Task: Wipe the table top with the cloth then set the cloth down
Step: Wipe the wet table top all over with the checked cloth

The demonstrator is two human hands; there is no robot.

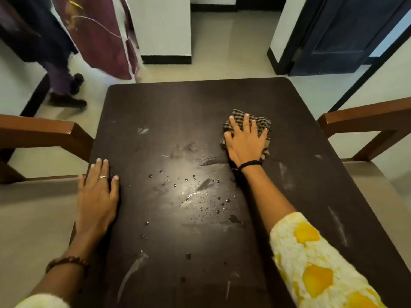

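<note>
Both hands lie on the table, well apart. At the left edge, about midway along it, the left hand rests flat with its fingers straight and close together, holding nothing; a ring sits on one finger and a beaded bracelet circles the wrist. Between the two hands, around the middle of the dark table top, a scatter of water droplets and wet smears catches the light, and pale streaks run toward the near edge. Further right and toward the far right corner, the right hand presses down on the cloth, a crumpled checked rag in brown and dark tones, with the fingers spread straight over it rather than curled around it; the cloth lies flat on the table top under the palm. A black band rings that wrist, and a white and yellow sleeve covers the forearm near the near right corner. Wooden chair arms stand beside the left and right edges. Beyond the far left corner, a blurred figure in purple clothing appears to be a person standing on the pale floor.
</note>
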